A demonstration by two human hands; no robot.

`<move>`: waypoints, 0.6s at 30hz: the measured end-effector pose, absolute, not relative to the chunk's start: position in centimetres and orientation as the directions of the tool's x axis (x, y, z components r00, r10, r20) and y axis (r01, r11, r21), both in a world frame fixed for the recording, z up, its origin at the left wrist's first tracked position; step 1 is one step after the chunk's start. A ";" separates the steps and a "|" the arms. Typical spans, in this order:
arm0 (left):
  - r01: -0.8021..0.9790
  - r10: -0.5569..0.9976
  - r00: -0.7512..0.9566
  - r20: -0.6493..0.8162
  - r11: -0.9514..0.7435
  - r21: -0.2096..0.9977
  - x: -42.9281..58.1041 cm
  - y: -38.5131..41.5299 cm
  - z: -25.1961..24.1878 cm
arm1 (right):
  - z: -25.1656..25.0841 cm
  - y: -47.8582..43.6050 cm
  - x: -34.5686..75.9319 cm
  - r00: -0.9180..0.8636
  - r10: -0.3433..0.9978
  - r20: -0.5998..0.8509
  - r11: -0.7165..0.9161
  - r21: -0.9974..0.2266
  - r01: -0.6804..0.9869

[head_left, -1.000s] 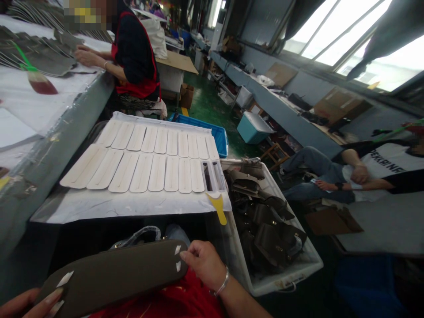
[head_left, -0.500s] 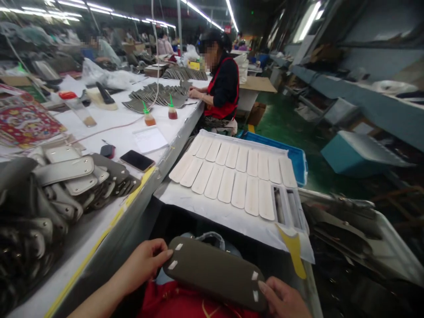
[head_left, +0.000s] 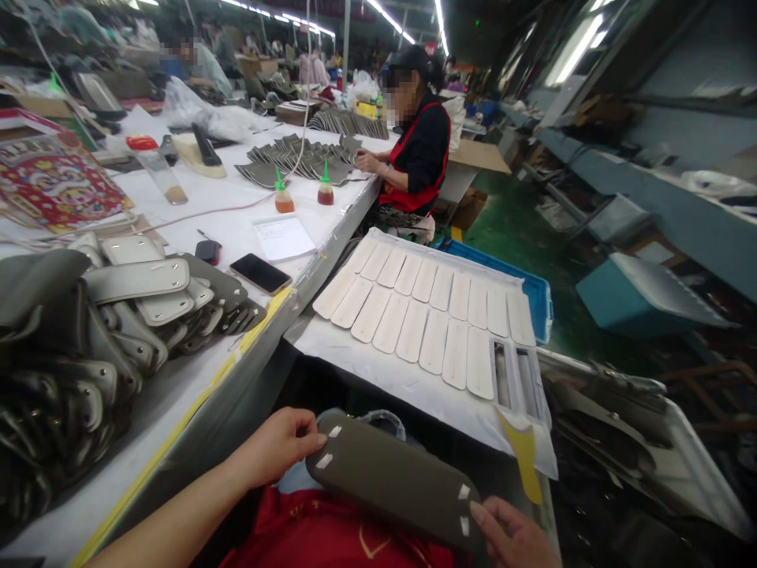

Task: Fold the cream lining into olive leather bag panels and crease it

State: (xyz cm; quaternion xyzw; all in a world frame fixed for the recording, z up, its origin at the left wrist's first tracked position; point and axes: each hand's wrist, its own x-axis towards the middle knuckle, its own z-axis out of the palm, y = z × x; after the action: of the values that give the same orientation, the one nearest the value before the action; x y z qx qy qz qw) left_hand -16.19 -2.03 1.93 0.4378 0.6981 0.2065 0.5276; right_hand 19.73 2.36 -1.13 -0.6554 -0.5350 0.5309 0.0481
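A dark olive panel (head_left: pixel 393 483) with rounded ends lies level above my lap, with two small white tabs near each end. My left hand (head_left: pixel 282 446) pinches its left end between thumb and fingers. At the opposite end, my right hand (head_left: pixel 513 530) grips the panel's edge, thumb on top. Just beyond it, two rows of pale rounded strips (head_left: pixel 423 338) are laid on a white-covered board (head_left: pixel 355 347). A yellow piece (head_left: pixel 523 461) hangs at the board's near right corner, beside two bare slots.
To the left, a heap of grey strap pieces (head_left: pixel 139 284) sits on the white table (head_left: pixel 218 237), near a phone (head_left: pixel 260 273), a notepad (head_left: pixel 285 238) and two green-tipped bottles (head_left: pixel 284 196). A co-worker (head_left: pixel 417 150) sits further along. Dark pieces fill a bin (head_left: pixel 701 465) at right.
The view has shifted slightly, so the table and board appear moved rightward. Both hands keep hold of the olive panel, which sits a little further right in the picture.
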 end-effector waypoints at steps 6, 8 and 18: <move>0.474 0.848 -0.049 -0.528 0.485 0.735 -16.6 -2.0 2.3 | 0.0 2.2 18.8 -0.111 0.778 -0.618 -0.398 -0.622 0.674; 0.502 0.856 -0.057 -0.514 0.469 0.726 -16.6 -2.0 2.3 | 0.0 2.2 18.8 -0.118 0.780 -0.615 -0.392 -0.627 0.673; 0.791 0.898 0.055 -0.436 0.227 0.568 -17.1 -2.2 1.6 | 1.3 1.7 18.6 -0.098 0.837 -0.538 -0.337 -0.650 0.681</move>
State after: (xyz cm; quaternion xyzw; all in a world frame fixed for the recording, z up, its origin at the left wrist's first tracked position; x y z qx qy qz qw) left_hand -17.15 -2.19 1.59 0.6175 0.6840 0.0699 0.3820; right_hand 18.56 1.72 1.26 -0.6664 -0.5698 0.4738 0.0825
